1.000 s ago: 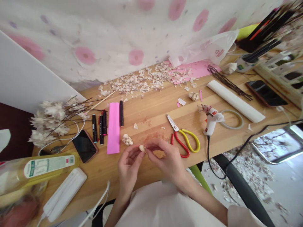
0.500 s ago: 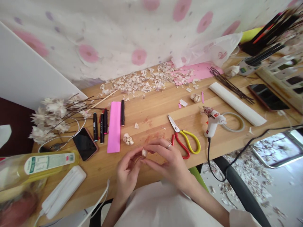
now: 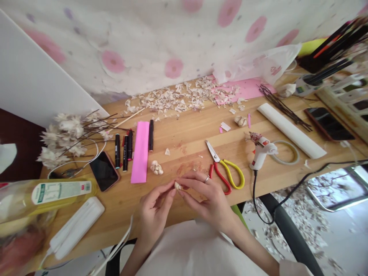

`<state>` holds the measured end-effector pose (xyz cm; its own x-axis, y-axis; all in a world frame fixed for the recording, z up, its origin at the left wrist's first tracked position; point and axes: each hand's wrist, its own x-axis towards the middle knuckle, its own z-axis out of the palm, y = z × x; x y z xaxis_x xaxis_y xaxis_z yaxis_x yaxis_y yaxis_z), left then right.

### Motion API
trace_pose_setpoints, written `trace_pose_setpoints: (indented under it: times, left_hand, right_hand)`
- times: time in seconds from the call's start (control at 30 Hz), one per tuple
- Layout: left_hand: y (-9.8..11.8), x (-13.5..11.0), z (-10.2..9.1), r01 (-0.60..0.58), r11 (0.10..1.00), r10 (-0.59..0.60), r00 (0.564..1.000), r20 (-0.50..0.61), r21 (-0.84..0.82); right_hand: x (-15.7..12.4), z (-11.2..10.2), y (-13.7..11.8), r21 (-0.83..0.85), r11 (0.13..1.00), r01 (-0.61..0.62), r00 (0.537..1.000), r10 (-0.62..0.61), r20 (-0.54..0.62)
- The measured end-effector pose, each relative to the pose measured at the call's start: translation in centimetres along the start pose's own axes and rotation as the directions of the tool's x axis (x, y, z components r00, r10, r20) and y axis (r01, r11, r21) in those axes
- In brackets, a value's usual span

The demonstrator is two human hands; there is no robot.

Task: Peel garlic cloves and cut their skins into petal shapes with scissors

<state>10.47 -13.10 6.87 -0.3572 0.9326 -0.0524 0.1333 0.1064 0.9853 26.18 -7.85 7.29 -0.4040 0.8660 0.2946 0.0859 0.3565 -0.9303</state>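
Wooden table (image 3: 184,128), pale scraps (image 3: 178,96) at its far side, two hands at its near edge

A wall (image 3: 138,42) with pink blooms printed on white rises behind the table. At the near edge, left of the scissors (image 3: 216,159), the left hand (image 3: 153,209) and right hand (image 3: 209,201) meet at the fingertips, both pinching one small pale piece (image 3: 178,186) just above the wood. The right hand wears a ring (image 3: 206,178) (a thin, bright band).

A knobbly pale clump (image 3: 156,168) lies just beyond the left hand; a second clump (image 3: 240,121) sits farther off to the right. The scissors, with one red handle and one yellow, point to the far left. Right of them lies a glue gun (image 3: 260,153), its cord dropping over the near edge, and beyond that a white roll (image 3: 291,131) and some dark twigs (image 3: 283,107).

To the left are a pink strip (image 3: 140,153) with black markers (image 3: 125,154) on both sides, a phone (image 3: 104,171), and a bottle (image 3: 61,191) on its side with yellow contents. Whitish flowers (image 3: 63,134) on dark stems lie beyond the phone. More scraps litter the floor at right.
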Motion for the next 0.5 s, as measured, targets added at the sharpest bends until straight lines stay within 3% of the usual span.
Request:
trace_pose_setpoints:
  times: [0.27, 0.5]
  left_hand:
    - [-0.06, 0.16, -0.08, -0.149, 0.975, 0.147, 0.989, 0.025, 0.164]
    - [-0.17, 0.29, -0.20, -0.165, 0.969, 0.162, 0.986, 0.033, 0.185]
  right_hand:
    - [-0.11, 0.25, 0.20, -0.058, 0.998, 0.017, 1.000, -0.019, -0.021]
    - [0.03, 0.33, -0.01, -0.061, 0.998, -0.015, 0.999, 0.013, -0.034]
